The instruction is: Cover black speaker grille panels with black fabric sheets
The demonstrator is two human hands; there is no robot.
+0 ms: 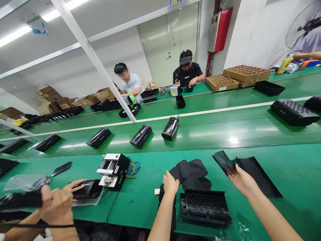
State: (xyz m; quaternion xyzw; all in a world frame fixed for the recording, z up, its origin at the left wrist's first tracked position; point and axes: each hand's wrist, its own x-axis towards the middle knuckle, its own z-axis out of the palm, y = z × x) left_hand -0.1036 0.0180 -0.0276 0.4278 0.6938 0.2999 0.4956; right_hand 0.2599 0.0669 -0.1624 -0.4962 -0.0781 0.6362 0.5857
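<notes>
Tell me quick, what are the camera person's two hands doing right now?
Left hand: beside the pile of black pieces; can't tell if it's gripping one.
Right hand: closed, holding a thin black sheet.

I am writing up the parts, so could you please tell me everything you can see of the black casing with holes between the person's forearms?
The casing is a black, oblong shell with rows of elongated holes, long raised edges and a faint sheen; it looks like plastic. It rests on the green table, long side running across, just in front of a pile of black sheets; whether they touch is unclear. Neither the left hand nor the right hand touches it.
</notes>
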